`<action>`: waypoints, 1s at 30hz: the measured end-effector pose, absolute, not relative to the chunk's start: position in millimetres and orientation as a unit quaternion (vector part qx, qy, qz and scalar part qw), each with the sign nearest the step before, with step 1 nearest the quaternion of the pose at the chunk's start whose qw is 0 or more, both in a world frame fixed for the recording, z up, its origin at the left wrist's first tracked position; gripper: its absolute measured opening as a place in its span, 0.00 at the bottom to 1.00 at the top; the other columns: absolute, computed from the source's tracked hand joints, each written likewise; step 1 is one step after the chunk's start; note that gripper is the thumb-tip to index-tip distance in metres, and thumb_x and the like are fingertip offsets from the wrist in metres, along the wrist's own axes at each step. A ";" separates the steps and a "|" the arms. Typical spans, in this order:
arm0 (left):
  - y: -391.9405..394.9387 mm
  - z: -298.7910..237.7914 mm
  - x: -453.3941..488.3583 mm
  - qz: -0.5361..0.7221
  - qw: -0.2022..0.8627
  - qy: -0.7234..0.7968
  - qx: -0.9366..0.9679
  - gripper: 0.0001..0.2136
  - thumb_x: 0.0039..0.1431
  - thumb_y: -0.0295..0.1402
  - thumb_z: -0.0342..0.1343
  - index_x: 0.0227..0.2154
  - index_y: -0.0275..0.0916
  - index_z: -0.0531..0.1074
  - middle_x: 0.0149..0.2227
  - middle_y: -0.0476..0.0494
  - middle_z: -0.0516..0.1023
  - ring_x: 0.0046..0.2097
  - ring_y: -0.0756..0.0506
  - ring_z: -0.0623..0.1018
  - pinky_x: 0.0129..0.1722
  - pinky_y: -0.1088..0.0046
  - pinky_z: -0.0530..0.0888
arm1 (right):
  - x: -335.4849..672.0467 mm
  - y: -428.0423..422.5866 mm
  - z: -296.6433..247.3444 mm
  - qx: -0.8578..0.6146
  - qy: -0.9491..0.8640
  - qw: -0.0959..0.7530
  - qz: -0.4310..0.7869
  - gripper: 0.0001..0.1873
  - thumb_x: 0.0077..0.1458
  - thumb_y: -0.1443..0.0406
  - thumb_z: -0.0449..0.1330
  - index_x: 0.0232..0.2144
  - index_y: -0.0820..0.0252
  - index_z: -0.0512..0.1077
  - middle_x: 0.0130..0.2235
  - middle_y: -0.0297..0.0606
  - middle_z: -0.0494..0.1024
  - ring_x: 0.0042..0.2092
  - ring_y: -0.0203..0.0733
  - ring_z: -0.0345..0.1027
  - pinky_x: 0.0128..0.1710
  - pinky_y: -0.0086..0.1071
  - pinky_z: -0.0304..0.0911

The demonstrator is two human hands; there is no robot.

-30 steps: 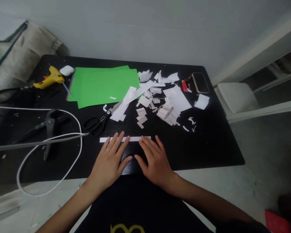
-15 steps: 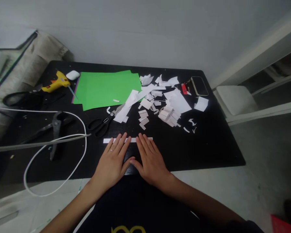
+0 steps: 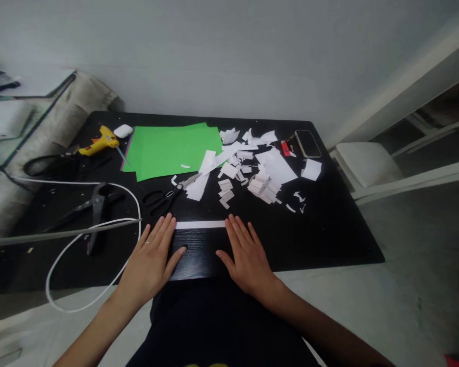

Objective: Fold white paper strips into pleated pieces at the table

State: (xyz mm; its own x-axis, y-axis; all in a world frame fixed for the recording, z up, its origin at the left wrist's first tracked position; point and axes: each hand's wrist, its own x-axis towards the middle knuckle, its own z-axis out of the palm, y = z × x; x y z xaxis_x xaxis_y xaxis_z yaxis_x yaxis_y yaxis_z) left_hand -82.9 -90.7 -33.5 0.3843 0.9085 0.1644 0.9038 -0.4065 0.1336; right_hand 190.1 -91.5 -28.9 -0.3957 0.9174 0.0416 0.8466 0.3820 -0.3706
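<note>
A narrow white paper strip [image 3: 201, 225] lies flat on the black table [image 3: 313, 239], running left to right near the front edge. My left hand [image 3: 149, 260] rests palm down with its fingertips at the strip's left end. At the right end, the fingertips of my right hand [image 3: 247, 252] press down in the same way. Both hands have straight fingers and thumbs held out to the side. The strip's two ends are hidden under the fingers. Just beyond my left fingertips lie black-handled scissors [image 3: 164, 197], their blades touching a larger white paper piece [image 3: 197, 184].
Green sheets [image 3: 176, 150] lie at the back, beside a yellow glue gun [image 3: 101, 141]. White scraps [image 3: 265, 184] cover the middle right, near a phone [image 3: 308, 143] and a red object [image 3: 285, 148]. A looped white cable [image 3: 49, 285] and large dark shears [image 3: 97, 209] lie left.
My hands have slid apart along the strip, the left one moving farther, so more of its middle shows. The thumbs no longer touch. The view has shifted slightly.
</note>
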 end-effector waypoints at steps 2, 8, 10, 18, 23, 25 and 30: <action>-91.3 -33.7 -85.1 0.107 0.010 0.546 0.831 0.34 0.74 0.48 0.43 0.74 0.33 0.46 0.72 0.27 0.60 0.73 0.30 0.61 0.68 0.43 0.63 | 191.6 -91.8 -27.9 -0.535 -0.822 0.123 0.148 0.38 0.72 0.52 0.50 0.74 0.65 0.46 0.74 0.50 0.53 0.76 0.54 0.45 0.73 0.57 0.49; -92.1 -38.6 -83.1 0.116 0.012 0.550 0.827 0.34 0.73 0.46 0.45 0.74 0.33 0.46 0.72 0.27 0.59 0.73 0.30 0.60 0.68 0.41 0.61 | 194.1 -94.7 -24.8 -0.578 -0.793 0.128 0.143 0.41 0.72 0.51 0.49 0.74 0.71 0.45 0.74 0.58 0.51 0.76 0.60 0.42 0.72 0.65 0.44; -92.3 -40.3 -82.6 0.121 0.013 0.553 0.824 0.34 0.73 0.46 0.45 0.74 0.34 0.46 0.73 0.28 0.58 0.73 0.30 0.60 0.69 0.41 0.60 | 184.3 -93.7 -19.9 -0.587 -0.784 0.151 0.132 0.44 0.71 0.50 0.50 0.74 0.75 0.42 0.74 0.62 0.46 0.77 0.62 0.37 0.72 0.66 0.43; -92.5 -44.1 -88.7 0.120 -0.006 0.530 0.840 0.35 0.72 0.43 0.46 0.75 0.34 0.45 0.73 0.29 0.58 0.73 0.29 0.61 0.67 0.44 0.61 | 109.3 -82.1 -6.6 -0.442 -0.856 0.173 0.206 0.43 0.71 0.49 0.49 0.72 0.78 0.48 0.75 0.57 0.46 0.77 0.56 0.38 0.75 0.55 0.44; -91.8 -43.8 -86.5 0.128 -0.003 0.538 0.833 0.35 0.72 0.45 0.46 0.75 0.34 0.43 0.72 0.28 0.60 0.72 0.30 0.61 0.68 0.44 0.61 | 123.5 -80.4 -23.2 -0.457 -0.854 0.156 0.194 0.39 0.71 0.50 0.49 0.71 0.73 0.53 0.74 0.52 0.52 0.76 0.52 0.44 0.74 0.51 0.48; -91.6 -43.6 -84.5 0.130 -0.001 0.545 0.829 0.35 0.73 0.46 0.46 0.75 0.34 0.44 0.72 0.28 0.60 0.72 0.30 0.61 0.68 0.43 0.61 | 141.7 -81.9 -25.4 -0.475 -0.849 0.150 0.178 0.38 0.72 0.51 0.49 0.72 0.72 0.53 0.74 0.52 0.53 0.76 0.51 0.45 0.74 0.52 0.48; -91.4 -44.9 -82.7 0.148 0.000 0.544 0.826 0.34 0.73 0.46 0.46 0.74 0.35 0.45 0.72 0.28 0.60 0.72 0.30 0.62 0.68 0.42 0.61 | 184.4 -88.1 -20.8 -0.542 -0.818 0.122 0.146 0.35 0.73 0.54 0.49 0.73 0.67 0.52 0.73 0.51 0.56 0.75 0.55 0.49 0.72 0.60 0.50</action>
State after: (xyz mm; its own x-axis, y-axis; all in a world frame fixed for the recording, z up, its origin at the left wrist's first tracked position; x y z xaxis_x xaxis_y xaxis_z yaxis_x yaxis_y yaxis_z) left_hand -82.7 -91.4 -44.9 0.3630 0.8989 0.2454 0.8991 -0.4071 0.1612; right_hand 184.4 -88.1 -20.8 -0.3817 0.9234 0.0410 0.8520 0.3688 -0.3716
